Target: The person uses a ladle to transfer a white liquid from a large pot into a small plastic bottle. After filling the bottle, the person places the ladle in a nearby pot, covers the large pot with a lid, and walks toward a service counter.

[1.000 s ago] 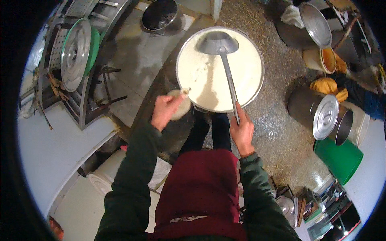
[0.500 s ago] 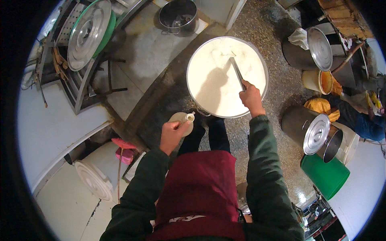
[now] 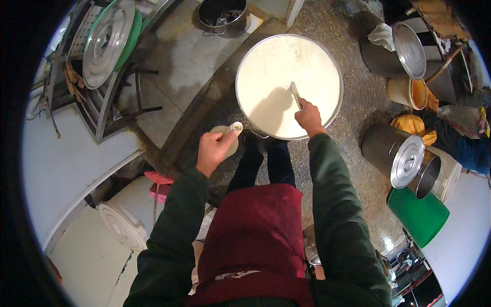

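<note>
In front of me stands a large round metal pot (image 3: 276, 61) full of creamy white liquid. My right hand (image 3: 309, 116) is closed on a metal ladle handle (image 3: 294, 92); the ladle's bowl is hidden under the liquid. Left of the pot's lower rim, my left hand (image 3: 215, 151) grips a pale bottle or jug (image 3: 232, 143) by its narrow neck, whose open top faces up. The jug's body is partly behind that hand.
Lidded steel pots (image 3: 381, 153), an orange-stained bucket (image 3: 401, 93) and a green tub (image 3: 417, 215) line the right. A metal rack (image 3: 103, 123) with lids stands left, a dark pot (image 3: 225, 25) behind. A white barrel (image 3: 123, 220) is lower left.
The ladle's bowl has gone from above the pot to under the liquid as my right hand moved up over the pot. My left hand, with the jug, has shifted slightly.
</note>
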A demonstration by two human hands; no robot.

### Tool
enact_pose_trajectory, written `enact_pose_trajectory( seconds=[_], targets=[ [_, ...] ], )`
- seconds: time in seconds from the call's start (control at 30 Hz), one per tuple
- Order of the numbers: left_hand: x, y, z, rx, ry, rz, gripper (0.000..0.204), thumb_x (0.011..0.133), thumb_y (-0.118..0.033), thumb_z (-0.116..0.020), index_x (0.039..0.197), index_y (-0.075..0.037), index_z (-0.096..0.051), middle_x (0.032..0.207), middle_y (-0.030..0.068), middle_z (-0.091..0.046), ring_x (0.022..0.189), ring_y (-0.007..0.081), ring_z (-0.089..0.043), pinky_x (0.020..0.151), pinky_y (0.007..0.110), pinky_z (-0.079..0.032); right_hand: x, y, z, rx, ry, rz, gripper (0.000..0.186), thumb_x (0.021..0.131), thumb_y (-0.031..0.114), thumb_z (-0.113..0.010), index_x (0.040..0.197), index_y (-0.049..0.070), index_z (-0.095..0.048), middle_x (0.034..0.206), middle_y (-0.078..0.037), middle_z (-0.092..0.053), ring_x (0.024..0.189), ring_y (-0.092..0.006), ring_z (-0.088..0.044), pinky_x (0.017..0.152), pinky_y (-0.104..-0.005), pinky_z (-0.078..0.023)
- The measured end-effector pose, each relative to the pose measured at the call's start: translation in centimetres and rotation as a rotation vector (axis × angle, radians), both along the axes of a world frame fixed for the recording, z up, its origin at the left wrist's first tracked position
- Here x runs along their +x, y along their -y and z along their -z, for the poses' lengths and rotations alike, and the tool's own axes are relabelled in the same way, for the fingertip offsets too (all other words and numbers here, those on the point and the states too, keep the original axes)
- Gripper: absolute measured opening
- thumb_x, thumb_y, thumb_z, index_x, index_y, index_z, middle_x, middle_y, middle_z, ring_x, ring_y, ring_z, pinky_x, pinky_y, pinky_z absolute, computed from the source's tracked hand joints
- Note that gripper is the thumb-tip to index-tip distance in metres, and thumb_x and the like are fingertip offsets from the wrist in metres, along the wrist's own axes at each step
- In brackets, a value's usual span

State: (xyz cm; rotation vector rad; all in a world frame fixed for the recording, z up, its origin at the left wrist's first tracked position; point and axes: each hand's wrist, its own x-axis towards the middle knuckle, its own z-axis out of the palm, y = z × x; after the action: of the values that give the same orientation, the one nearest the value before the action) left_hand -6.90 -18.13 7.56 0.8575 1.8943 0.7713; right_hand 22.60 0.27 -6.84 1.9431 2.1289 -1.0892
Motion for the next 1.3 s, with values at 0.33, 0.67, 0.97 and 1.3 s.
enact_pose_trajectory(
  seconds=[0.33,0.67,0.97,1.3],
  targets=[
    [1.9,-10.4,1.3,-0.325,-0.202,0.397,0.065,0.093,-0.058,-0.079,0.082,0.006,-0.079,0.076,0.0241,-0.075,0.073,0.0393,-0.074,0.074,0.048,-0.056,1.9,11.2,-3.7,-0.100,-0.081,0.100,0.063,0.089,0.011,-0.067,0.152,0.014,-0.065,0.115,-0.033,-0.076,0.108,-0.0523,-0.073,0.098,-0.0581,-0.059],
    [7.6,-18.3,7.9,-0.434,-0.618,0.838,0.057,0.088,-0.051,-0.078,0.118,-0.002,-0.082,0.116,0.0260,-0.080,0.109,0.0448,-0.077,0.094,0.050,-0.061,6.7,23.6,-10.9,-0.005,-0.411,0.317,0.068,0.089,0.000,-0.075,0.154,0.015,-0.065,0.111,-0.031,-0.074,0.101,-0.0527,-0.072,0.088,-0.0555,-0.060],
    [7.2,-22.3,9.6,-0.375,-0.870,1.003,0.043,0.087,-0.040,-0.076,0.113,-0.006,-0.084,0.114,0.0230,-0.081,0.108,0.0418,-0.079,0.094,0.049,-0.063,10.4,28.3,-17.1,0.000,-0.395,0.359,0.067,0.092,-0.001,-0.076,0.156,0.017,-0.065,0.103,-0.024,-0.071,0.089,-0.0469,-0.072,0.078,-0.0470,-0.061],
    [0.8,-23.6,4.0,-0.169,-0.700,0.660,0.061,0.094,-0.060,-0.075,0.097,0.000,-0.082,0.095,0.0258,-0.078,0.096,0.0450,-0.076,0.081,0.053,-0.058,10.2,25.2,-19.4,0.154,-0.409,0.288,0.068,0.092,-0.006,-0.073,0.157,0.011,-0.064,0.087,-0.014,-0.061,0.070,-0.0295,-0.062,0.066,-0.0406,-0.054]
  ],
)
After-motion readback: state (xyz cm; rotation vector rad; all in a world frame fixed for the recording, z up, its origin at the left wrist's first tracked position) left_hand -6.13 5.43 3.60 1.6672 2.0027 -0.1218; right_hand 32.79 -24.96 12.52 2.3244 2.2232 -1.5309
